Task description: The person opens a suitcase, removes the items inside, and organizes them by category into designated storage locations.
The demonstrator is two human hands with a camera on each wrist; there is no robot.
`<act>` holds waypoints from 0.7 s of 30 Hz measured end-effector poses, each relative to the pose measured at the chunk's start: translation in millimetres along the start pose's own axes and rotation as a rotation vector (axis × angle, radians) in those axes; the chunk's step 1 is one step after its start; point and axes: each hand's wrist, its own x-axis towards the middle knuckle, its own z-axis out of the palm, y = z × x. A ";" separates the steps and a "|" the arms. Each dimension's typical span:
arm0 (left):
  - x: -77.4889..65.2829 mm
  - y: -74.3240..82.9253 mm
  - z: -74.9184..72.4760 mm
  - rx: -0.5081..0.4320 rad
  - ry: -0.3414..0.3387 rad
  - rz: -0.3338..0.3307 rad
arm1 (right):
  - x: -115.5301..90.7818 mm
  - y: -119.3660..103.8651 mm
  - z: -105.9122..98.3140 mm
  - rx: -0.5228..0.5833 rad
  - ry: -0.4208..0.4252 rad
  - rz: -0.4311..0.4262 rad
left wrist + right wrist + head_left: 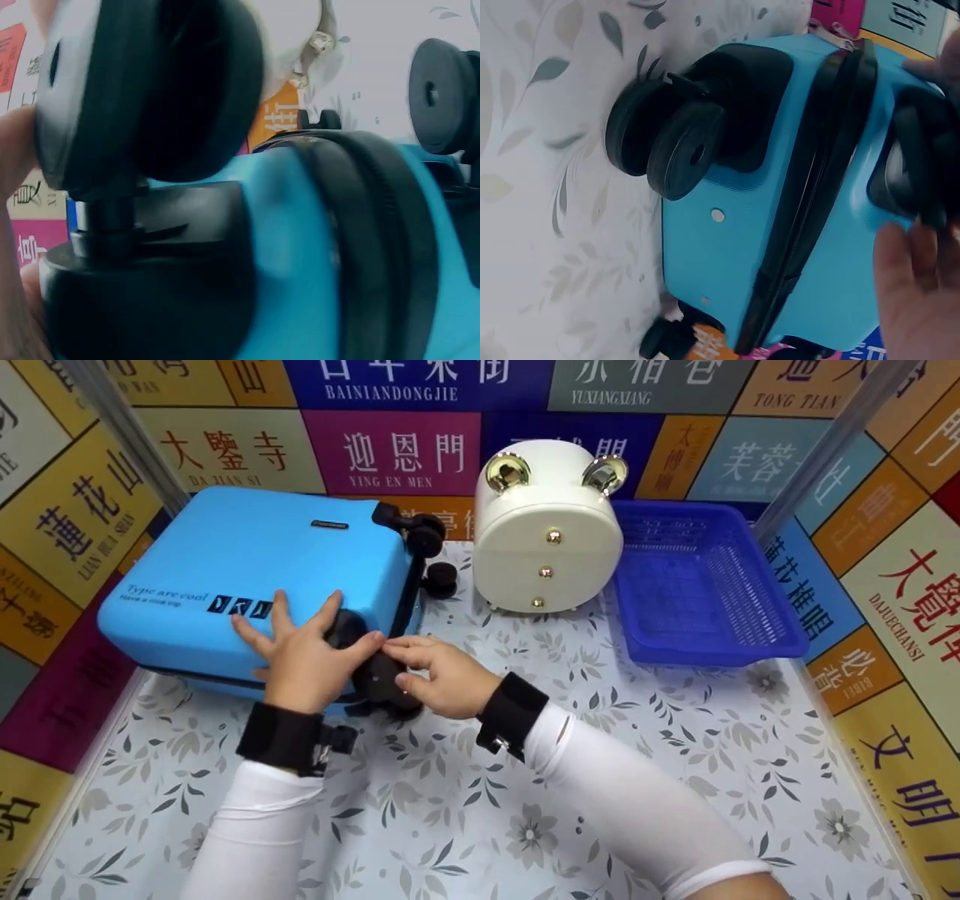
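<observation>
A light blue suitcase [247, 540] lies flat on the left, its black wheels facing right. My left hand [300, 667] rests spread on its near right corner, with the thumb reaching to a black caster wheel [382, 682]. The right hand [450, 679] pinches that wheel from the right, index finger above and thumb lower. Close up in the left wrist view, the wheel [202, 90] hides much of the left hand. A second wheel pair [686, 150] and the black zipper seam [810, 195] show in the right wrist view.
Behind the hands stands a white rounded case [547, 547] with gold ears and studs. A blue plastic basket [772, 649] sits right of it. Sign-printed panels [397, 450] surround the leaf-patterned tabletop [525, 825].
</observation>
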 end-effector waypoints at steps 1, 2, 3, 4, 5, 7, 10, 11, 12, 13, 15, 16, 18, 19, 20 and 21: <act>-0.8 0.7 -1.1 -0.005 -0.009 0.012 | 1.4 1.9 -1.3 0.056 -0.007 -0.006; -1.7 1.7 -1.8 -0.009 -0.022 0.025 | 3.2 3.9 -3.1 0.099 -0.002 0.002; -3.0 3.0 -2.5 -0.015 -0.035 0.040 | 5.4 6.2 -5.2 0.135 0.014 0.023; -4.5 4.3 -2.5 -0.023 -0.048 0.057 | 8.2 9.0 -7.5 0.155 0.046 0.049; -6.2 5.4 -2.5 -0.026 -0.060 0.073 | 11.0 11.7 -10.6 0.170 0.082 0.088; -9.5 6.6 -1.2 -0.029 -0.069 0.104 | 17.3 18.2 -18.5 0.147 0.177 0.158; -12.9 4.6 1.6 -0.021 -0.045 0.142 | 28.7 28.5 -30.9 0.043 0.293 0.214; -13.7 3.1 2.6 -0.015 -0.028 0.156 | 31.9 32.2 -34.6 0.003 0.312 0.223; -14.0 0.9 3.5 -0.014 -0.009 0.170 | 34.9 35.6 -38.0 -0.047 0.330 0.225; -14.3 -1.9 4.1 -0.017 0.012 0.184 | 37.5 39.0 -40.7 -0.076 0.342 0.229; -15.0 -9.9 3.7 -0.028 0.045 0.217 | 40.5 44.5 -44.4 -0.124 0.357 0.253; -14.9 -14.8 2.6 -0.040 0.057 0.236 | 41.3 46.8 -45.5 -0.146 0.364 0.269; -14.2 -26.4 -1.7 -0.066 0.065 0.276 | 42.3 50.4 -46.4 -0.164 0.375 0.305; -13.7 -33.1 -5.0 -0.075 0.063 0.298 | 42.9 51.9 -46.4 -0.162 0.380 0.320; -13.1 -40.0 -8.7 -0.083 0.054 0.320 | 43.3 52.9 -46.4 -0.167 0.380 0.335; -12.2 -46.9 -12.7 -0.089 0.044 0.341 | 43.8 53.9 -46.1 -0.169 0.379 0.345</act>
